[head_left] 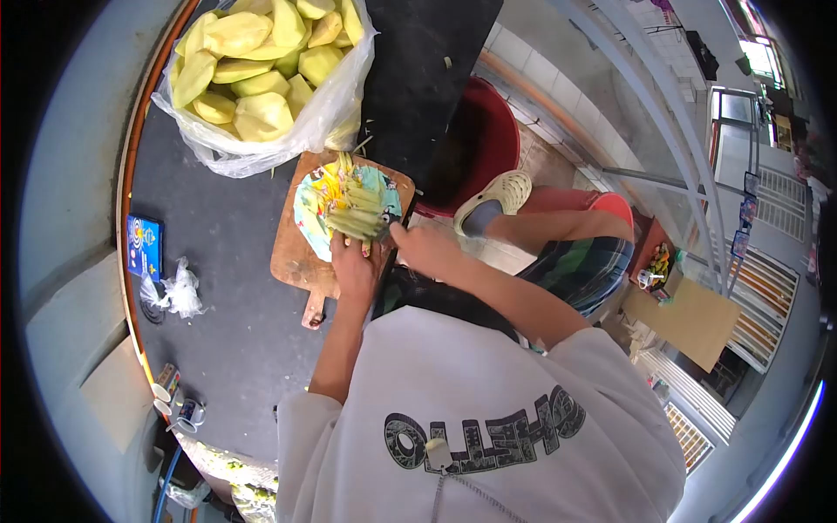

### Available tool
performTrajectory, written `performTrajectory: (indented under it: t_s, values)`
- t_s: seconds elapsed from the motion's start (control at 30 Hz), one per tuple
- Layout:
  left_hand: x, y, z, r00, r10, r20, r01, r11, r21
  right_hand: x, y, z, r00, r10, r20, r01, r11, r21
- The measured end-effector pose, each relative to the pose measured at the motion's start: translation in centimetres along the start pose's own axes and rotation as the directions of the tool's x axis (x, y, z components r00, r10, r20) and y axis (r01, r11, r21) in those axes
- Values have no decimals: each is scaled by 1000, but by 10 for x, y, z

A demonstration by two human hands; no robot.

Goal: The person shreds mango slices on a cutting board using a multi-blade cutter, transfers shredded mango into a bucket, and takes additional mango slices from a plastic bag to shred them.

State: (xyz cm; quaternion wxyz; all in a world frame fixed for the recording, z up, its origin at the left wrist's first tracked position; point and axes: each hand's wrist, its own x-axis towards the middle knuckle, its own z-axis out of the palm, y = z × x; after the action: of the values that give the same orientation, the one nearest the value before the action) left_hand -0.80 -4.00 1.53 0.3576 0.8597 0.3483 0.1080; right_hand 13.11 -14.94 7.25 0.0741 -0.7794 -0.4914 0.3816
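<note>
A wooden cutting board (292,253) with a short handle lies on the dark table. On it is a colourful printed plate or mat (307,218), mostly covered by a heap of thin pale green and yellow fruit strips (353,202) that look like green mango. My left hand (356,266) has its fingers bent over the near end of the sliced fruit, holding it down. Close by on the right, my right hand (425,250) is closed round a knife (385,232). Only part of the dark blade shows beside the fruit; its handle is hidden in my fist.
A plastic bag (344,100) full of peeled fruit pieces (261,113) stands beyond the board. Below the table's right edge is a red tub (493,131). Along the left edge are a blue box (145,246), crumpled plastic (183,289) and cups (187,414).
</note>
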Motion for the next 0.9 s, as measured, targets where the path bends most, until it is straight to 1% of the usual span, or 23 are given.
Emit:
performTrajectory:
  t_s: [0.07, 0.1, 0.13, 0.17, 0.23, 0.27, 0.3, 0.33, 0.37, 0.4, 0.43, 0.47, 0.5, 0.57, 0.6, 0.63, 0.7, 0.73, 0.8, 0.87, 0.9]
  values:
    - [4, 5, -2, 999, 18, -30, -17, 1000, 3, 13, 14, 8, 998, 28, -58, -32, 998, -60]
    - [5, 5, -3, 998, 33, -46, -33, 999, 6, 13, 8, -1, 998, 24, -63, -27, 998, -59]
    - [3, 1, -3, 997, 66, -47, -66, 998, 1, 5, -5, -15, 1000, 21, -10, -21, 999, -44]
    - [1, -2, -2, 997, 67, -40, -67, 998, -3, -2, -15, -26, 999, 20, 43, -19, 999, -33]
    - [-1, -5, 1, 997, 79, -23, -81, 991, -105, -2, -14, -25, 998, 8, 58, -5, 999, -44]
    - [-7, -6, 0, 997, 78, -13, -79, 991, -108, 3, -4, -14, 999, 13, 40, -12, 999, -30]
    - [-10, -6, -1, 998, 62, 10, -62, 997, -55, 6, -2, -12, 1000, 17, 17, -17, 1000, -19]
    - [-6, -6, 2, 999, 48, 11, -48, 999, -2, 9, -1, -13, 1000, -2, -18, 0, 996, -94]
    - [-1, -8, 4, 999, 32, 11, -32, 998, 54, 14, 3, -16, 1000, -12, -28, 9, 995, -104]
    - [1, -5, 2, 995, 88, -43, -86, 995, 43, 10, -3, -21, 1000, -19, -20, 17, 995, -94]
    - [-4, -4, -1, 996, 87, -30, -86, 995, 45, 5, -10, -26, 1000, -23, -8, 23, 997, -80]
    - [-2, -2, -1, 997, 58, -53, -58, 998, 2, 0, -18, -31, 1000, 2, 24, -1, 1000, -30]
    - [0, 0, 1, 997, 27, -72, -31, 999, -45, 1, -15, -30, 1000, 3, 23, -2, 999, -34]
    - [-3, 3, -3, 999, 9, -35, -11, 998, -55, -5, -15, -18, 1000, 21, 13, -21, 1000, -13]
    - [-1, 6, -3, 999, 9, -50, -9, 1000, -9, 5, 3, 2, 1000, 8, -6, -8, 1000, 1]
    - [2, 8, -2, 997, 10, -75, -7, 999, 39, 6, 6, 4, 1000, 3, -10, -3, 1000, -5]
    - [3, 3, -2, 998, 20, -61, -16, 999, 52, 9, 7, 9, 998, -22, -66, 21, 1000, -21]
    - [-1, 2, -4, 997, 39, -61, -38, 999, 21, -2, -8, -1, 998, -14, -58, 13, 1000, -7]
    - [6, -2, 1, 994, 64, -88, -66, 998, -16, -9, -23, -30, 999, 26, 24, -27, 1000, 13]
    - [-5, -5, 1, 1000, -5, -21, 4, 998, -57, -5, -14, -19, 999, 37, 4, -37, 999, 28]
    - [-12, -3, 0, 1000, -8, -9, 8, 998, -59, -3, -8, -8, 999, 46, -23, -45, 998, 45]
